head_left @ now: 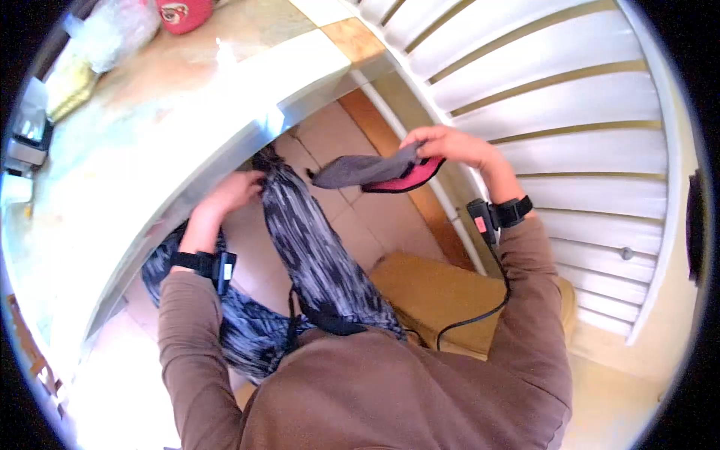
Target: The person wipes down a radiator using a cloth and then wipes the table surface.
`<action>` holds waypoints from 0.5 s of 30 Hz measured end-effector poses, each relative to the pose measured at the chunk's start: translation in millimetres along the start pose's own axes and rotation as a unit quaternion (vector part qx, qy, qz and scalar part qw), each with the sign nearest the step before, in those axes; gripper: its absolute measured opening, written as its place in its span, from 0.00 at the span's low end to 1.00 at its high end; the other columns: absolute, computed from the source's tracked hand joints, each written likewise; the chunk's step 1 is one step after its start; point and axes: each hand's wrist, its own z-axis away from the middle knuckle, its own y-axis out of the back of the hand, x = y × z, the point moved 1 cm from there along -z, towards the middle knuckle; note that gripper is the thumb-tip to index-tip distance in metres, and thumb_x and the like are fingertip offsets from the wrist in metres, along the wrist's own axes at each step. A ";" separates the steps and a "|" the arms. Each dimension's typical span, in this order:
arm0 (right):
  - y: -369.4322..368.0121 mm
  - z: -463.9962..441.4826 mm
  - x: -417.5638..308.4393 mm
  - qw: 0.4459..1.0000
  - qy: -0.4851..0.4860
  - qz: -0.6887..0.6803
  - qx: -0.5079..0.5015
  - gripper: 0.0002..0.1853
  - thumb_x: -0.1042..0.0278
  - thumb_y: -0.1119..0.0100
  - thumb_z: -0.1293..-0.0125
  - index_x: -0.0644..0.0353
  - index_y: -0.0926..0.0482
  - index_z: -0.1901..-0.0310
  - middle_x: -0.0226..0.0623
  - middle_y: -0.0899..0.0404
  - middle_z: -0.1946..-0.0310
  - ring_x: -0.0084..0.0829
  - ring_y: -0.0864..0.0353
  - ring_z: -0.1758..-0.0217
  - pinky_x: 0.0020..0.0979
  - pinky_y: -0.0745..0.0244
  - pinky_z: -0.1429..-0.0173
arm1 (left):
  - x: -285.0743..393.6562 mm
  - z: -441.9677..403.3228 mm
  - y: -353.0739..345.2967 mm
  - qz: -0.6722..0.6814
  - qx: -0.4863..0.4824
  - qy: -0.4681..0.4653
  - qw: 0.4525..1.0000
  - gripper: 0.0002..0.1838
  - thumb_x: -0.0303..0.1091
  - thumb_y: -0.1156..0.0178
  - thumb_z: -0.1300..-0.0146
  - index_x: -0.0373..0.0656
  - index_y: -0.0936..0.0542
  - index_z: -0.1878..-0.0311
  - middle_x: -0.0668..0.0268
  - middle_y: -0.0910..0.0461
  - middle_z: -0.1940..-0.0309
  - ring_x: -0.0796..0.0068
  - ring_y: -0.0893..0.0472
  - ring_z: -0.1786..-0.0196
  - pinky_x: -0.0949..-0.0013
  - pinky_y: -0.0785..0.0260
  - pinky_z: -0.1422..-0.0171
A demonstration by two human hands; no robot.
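My right hand (448,146) is closed on one end of a flat, soft grey piece with a pink side and dark edging (367,170). It is held in the air, and its exact kind is unclear. My left hand (238,190) is at the side of my raised leg in black-and-grey streaked trousers (300,225). Its fingertips meet the edge of the cloth near a dark bunched part (268,159) at the far end of the leg. Whether these fingers grip anything is hidden.
A pale tabletop (247,82) curves along the left, with a red item (184,13) and plastic bags (112,34) on it. White slats (555,105) stand at the right. A tan cushioned seat (435,292) is beside me, above the tiled floor (337,142).
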 end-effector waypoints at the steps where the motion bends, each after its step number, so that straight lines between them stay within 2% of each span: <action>1: 0.2 1.6 -13.8 1.000 0.017 -0.008 0.000 0.14 0.71 0.48 0.43 0.59 0.22 0.55 0.27 0.22 0.64 0.20 0.26 0.60 0.24 0.31 0.52 | 10.8 5.4 3.9 0.054 0.036 -0.033 0.997 0.18 0.37 0.46 0.40 0.44 0.25 0.47 0.55 0.24 0.50 0.53 0.25 0.50 0.60 0.33 0.45; 2: 0.3 3.0 -27.4 0.993 0.063 -0.094 0.015 0.13 0.70 0.47 0.42 0.61 0.22 0.55 0.28 0.22 0.63 0.20 0.26 0.59 0.24 0.32 0.51 | 24.1 11.4 8.4 0.106 0.073 -0.068 0.989 0.17 0.37 0.47 0.40 0.43 0.24 0.49 0.55 0.24 0.52 0.53 0.24 0.50 0.61 0.32 0.46; 3: -2.6 2.3 -35.2 0.978 0.106 -0.178 0.028 0.13 0.69 0.46 0.41 0.62 0.23 0.55 0.29 0.22 0.61 0.20 0.26 0.57 0.23 0.32 0.49 | 42.0 19.8 18.9 0.075 0.110 -0.073 0.988 0.15 0.37 0.47 0.40 0.42 0.24 0.51 0.55 0.23 0.55 0.53 0.24 0.52 0.60 0.32 0.47; 4: -7.0 -1.0 -38.3 0.976 0.120 -0.183 0.025 0.13 0.69 0.46 0.41 0.62 0.23 0.55 0.29 0.22 0.61 0.20 0.26 0.57 0.23 0.32 0.49 | 62.9 29.7 31.0 0.048 0.148 -0.078 0.985 0.14 0.36 0.47 0.40 0.41 0.23 0.54 0.55 0.22 0.59 0.54 0.23 0.54 0.60 0.31 0.48; 5: -12.1 -2.9 -42.8 0.957 0.147 -0.251 0.022 0.13 0.67 0.46 0.39 0.64 0.23 0.55 0.30 0.22 0.60 0.21 0.26 0.56 0.23 0.33 0.48 | 84.6 40.7 41.8 0.054 0.200 -0.067 0.976 0.13 0.37 0.46 0.41 0.40 0.24 0.57 0.56 0.23 0.63 0.54 0.23 0.57 0.61 0.31 0.52; 6: -16.9 -1.4 -48.6 0.933 0.174 -0.316 0.018 0.14 0.65 0.46 0.38 0.66 0.23 0.55 0.30 0.22 0.59 0.22 0.26 0.55 0.23 0.33 0.47 | 106.2 50.8 50.6 0.124 0.239 -0.050 0.962 0.14 0.38 0.43 0.43 0.40 0.25 0.58 0.56 0.23 0.64 0.57 0.23 0.57 0.62 0.30 0.54; 7: -27.6 3.4 -51.2 0.914 0.196 -0.338 0.107 0.15 0.64 0.48 0.36 0.67 0.23 0.55 0.32 0.22 0.57 0.24 0.25 0.53 0.24 0.33 0.45 | 122.4 57.2 55.9 0.119 0.255 -0.027 0.959 0.15 0.38 0.40 0.45 0.40 0.26 0.57 0.57 0.24 0.64 0.58 0.22 0.58 0.62 0.30 0.55; 8: -29.3 -3.8 -46.0 0.900 0.236 -0.365 0.045 0.15 0.64 0.50 0.35 0.68 0.24 0.55 0.35 0.23 0.54 0.25 0.25 0.52 0.24 0.33 0.45 | 136.1 61.5 59.0 0.114 0.272 -0.003 0.955 0.17 0.38 0.38 0.47 0.41 0.26 0.56 0.57 0.24 0.64 0.59 0.22 0.58 0.61 0.30 0.56; 10: -47.0 4.9 -50.5 0.827 0.232 -0.512 0.026 0.15 0.66 0.51 0.34 0.68 0.25 0.52 0.38 0.23 0.53 0.26 0.25 0.52 0.26 0.32 0.44 | 160.6 68.4 58.4 0.163 0.376 -0.020 0.912 0.23 0.37 0.34 0.51 0.43 0.29 0.53 0.58 0.25 0.60 0.59 0.23 0.56 0.62 0.30 0.53; 11: -59.6 13.1 -61.2 0.826 0.241 -0.509 0.014 0.15 0.66 0.51 0.34 0.68 0.25 0.52 0.38 0.23 0.53 0.26 0.25 0.52 0.26 0.32 0.44 | 163.7 67.7 58.2 0.100 0.447 -0.091 0.884 0.31 0.38 0.31 0.55 0.44 0.32 0.46 0.56 0.28 0.51 0.56 0.28 0.47 0.63 0.32 0.46; 12: -72.7 26.4 -76.7 0.800 0.232 -0.551 0.054 0.18 0.63 0.49 0.36 0.69 0.27 0.50 0.38 0.24 0.52 0.27 0.25 0.51 0.27 0.32 0.44 | 178.5 72.7 65.5 0.082 0.461 -0.121 0.875 0.38 0.39 0.30 0.56 0.45 0.36 0.40 0.53 0.33 0.43 0.53 0.34 0.39 0.60 0.38 0.38; 13: -82.4 36.1 -86.6 0.770 0.220 -0.592 0.095 0.22 0.61 0.46 0.37 0.69 0.30 0.47 0.39 0.25 0.51 0.28 0.25 0.50 0.28 0.32 0.43 | 182.2 70.7 64.1 0.091 0.426 -0.157 0.887 0.38 0.39 0.31 0.55 0.45 0.36 0.39 0.53 0.35 0.41 0.53 0.36 0.38 0.59 0.41 0.36; 14: -89.6 41.9 -87.4 0.771 0.225 -0.590 0.086 0.22 0.61 0.46 0.37 0.69 0.30 0.47 0.39 0.25 0.51 0.28 0.25 0.50 0.28 0.32 0.43 | 182.6 66.8 57.5 0.101 0.389 -0.191 0.895 0.39 0.39 0.31 0.54 0.45 0.37 0.38 0.52 0.36 0.39 0.53 0.38 0.36 0.58 0.43 0.34; 15: -93.7 47.2 -87.2 0.783 0.261 -0.559 0.079 0.28 0.59 0.42 0.41 0.70 0.32 0.44 0.39 0.25 0.51 0.28 0.25 0.50 0.29 0.32 0.43 | 178.0 61.4 46.0 0.124 0.353 -0.202 0.905 0.36 0.40 0.32 0.53 0.44 0.35 0.39 0.53 0.35 0.39 0.53 0.37 0.37 0.57 0.44 0.33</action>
